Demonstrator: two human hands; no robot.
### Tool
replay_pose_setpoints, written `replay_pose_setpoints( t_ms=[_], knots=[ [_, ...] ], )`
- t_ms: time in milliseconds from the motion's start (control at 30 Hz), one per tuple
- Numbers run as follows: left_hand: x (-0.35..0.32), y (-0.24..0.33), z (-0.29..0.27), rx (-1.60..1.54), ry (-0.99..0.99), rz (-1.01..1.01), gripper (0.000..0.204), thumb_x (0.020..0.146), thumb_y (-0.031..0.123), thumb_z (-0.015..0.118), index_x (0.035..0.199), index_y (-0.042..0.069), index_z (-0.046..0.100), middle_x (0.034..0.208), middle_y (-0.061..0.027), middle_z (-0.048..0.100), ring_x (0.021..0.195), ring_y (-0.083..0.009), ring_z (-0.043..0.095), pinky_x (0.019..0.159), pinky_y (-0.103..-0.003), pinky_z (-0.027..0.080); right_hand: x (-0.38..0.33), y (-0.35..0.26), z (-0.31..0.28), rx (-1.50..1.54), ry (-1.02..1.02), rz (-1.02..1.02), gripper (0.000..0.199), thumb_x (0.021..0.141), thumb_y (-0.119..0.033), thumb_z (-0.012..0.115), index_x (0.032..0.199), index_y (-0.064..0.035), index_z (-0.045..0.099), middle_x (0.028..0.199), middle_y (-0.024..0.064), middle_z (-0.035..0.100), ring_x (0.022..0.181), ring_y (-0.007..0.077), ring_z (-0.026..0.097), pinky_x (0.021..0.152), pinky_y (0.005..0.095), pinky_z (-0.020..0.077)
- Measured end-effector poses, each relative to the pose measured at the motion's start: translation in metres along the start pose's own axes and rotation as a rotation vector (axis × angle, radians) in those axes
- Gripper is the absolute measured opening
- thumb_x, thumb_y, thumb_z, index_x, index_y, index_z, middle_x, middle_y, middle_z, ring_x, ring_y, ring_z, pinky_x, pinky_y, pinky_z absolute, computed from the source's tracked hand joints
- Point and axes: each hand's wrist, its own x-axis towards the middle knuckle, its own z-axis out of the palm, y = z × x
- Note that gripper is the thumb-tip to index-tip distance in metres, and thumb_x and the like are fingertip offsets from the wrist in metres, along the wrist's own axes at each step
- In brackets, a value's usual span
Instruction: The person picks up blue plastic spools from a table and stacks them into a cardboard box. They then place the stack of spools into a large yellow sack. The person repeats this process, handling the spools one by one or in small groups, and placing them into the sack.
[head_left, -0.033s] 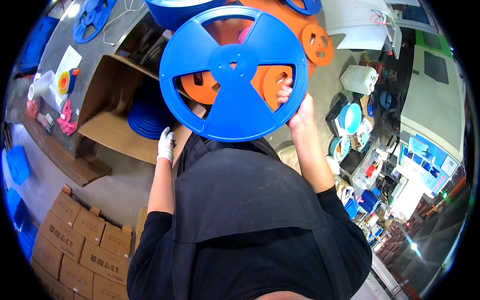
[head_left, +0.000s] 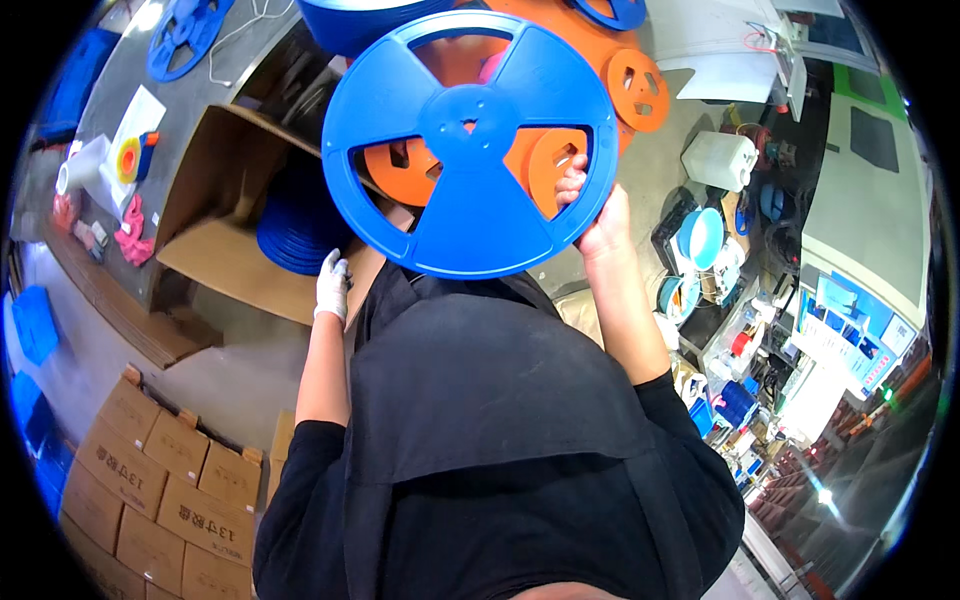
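My right hand (head_left: 604,218), bare, is closed around the right rim of a large blue plastic reel (head_left: 480,225). Its fingers come through one of the reel's wedge-shaped openings. The reel faces me, with wide spokes and a small hole in its hub. My left hand (head_left: 333,288) wears a white glove and is beside the edge of an open cardboard box (head_left: 235,265). Its fingers look loosely bent and slightly apart, with nothing visible in them. Inside that box lies a stack of blue reels (head_left: 298,232), partly in shadow.
Orange reels (head_left: 637,90) lie beyond the held reel, near another blue stack (head_left: 375,22). A grey table (head_left: 195,95) at left carries a tape roll (head_left: 130,160) and pink gloves (head_left: 134,232). Closed cartons (head_left: 205,515) are stacked at lower left. A white jug (head_left: 718,160) and machine (head_left: 865,200) stand right.
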Motion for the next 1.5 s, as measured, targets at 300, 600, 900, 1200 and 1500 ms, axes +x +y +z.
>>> replay_pose_setpoints(
  t_ms=[300, 600, 900, 1200, 1500],
  knots=[
    [-0.019, 0.081, 0.006, -0.298, 0.203, 0.262, 0.044, 0.094, 0.016, 0.055, 0.136, 0.008, 0.046, 0.113, -0.0034, 0.058, 0.087, -0.0104, 0.055, 0.075, -0.024, 0.047, 0.017, 0.011, 0.018, 0.056, 0.044, 0.131, 0.023, 0.093, -0.02, 0.046, 0.094, 0.0003, 0.056, 0.073, 0.007, 0.052, 0.066, 0.0172, 0.053, 0.06, 0.0271, 0.0504],
    [-0.109, 0.186, 0.031, 0.287, 0.553, 0.925, 0.035, 0.09, 0.013, 0.06, 0.124, 0.003, 0.057, 0.108, -0.0158, 0.063, 0.097, -0.0262, 0.062, 0.086, -0.035, 0.049, 0.022, 0.067, 0.067, -0.334, 0.055, 0.014, 0.033, 0.098, -0.031, 0.042, 0.096, -0.0012, 0.057, 0.076, 0.0064, 0.054, 0.068, 0.0183, 0.054, 0.06, 0.0281, 0.0495],
    [-0.12, 0.176, 0.07, -1.014, -0.52, 0.271, 0.069, 0.086, 0.032, 0.062, 0.144, 0.009, 0.031, 0.133, -0.0139, 0.048, 0.117, -0.0251, 0.052, 0.103, -0.039, 0.041, -0.004, 0.157, 0.136, -1.102, -0.837, -0.052, 0.06, 0.099, -0.04, 0.045, 0.143, -0.0009, 0.033, 0.141, 0.0135, 0.036, 0.128, 0.0223, 0.04, 0.105, 0.0349, 0.033],
    [-0.132, 0.176, 0.048, -1.469, -1.047, 0.274, 0.065, 0.086, 0.036, 0.056, 0.139, 0.001, 0.04, 0.129, -0.0219, 0.054, 0.116, -0.0361, 0.055, 0.104, -0.049, 0.04, 0.017, 0.086, 0.075, -0.942, -0.095, -0.229, 0.041, 0.1, -0.026, 0.046, 0.131, 0.0005, 0.045, 0.129, 0.0129, 0.051, 0.122, 0.0261, 0.05, 0.103, 0.0389, 0.0395],
    [-0.124, 0.146, 0.026, -1.42, -0.755, 0.269, 0.064, 0.086, 0.035, 0.055, 0.138, 0.0, 0.042, 0.129, -0.0231, 0.054, 0.117, -0.0368, 0.054, 0.104, -0.05, 0.04, 0.025, 0.092, 0.059, -0.915, -0.117, -0.082, 0.035, 0.098, -0.023, 0.051, 0.124, -0.0008, 0.052, 0.121, 0.0112, 0.056, 0.117, 0.0245, 0.054, 0.099, 0.0367, 0.043]
  ],
)
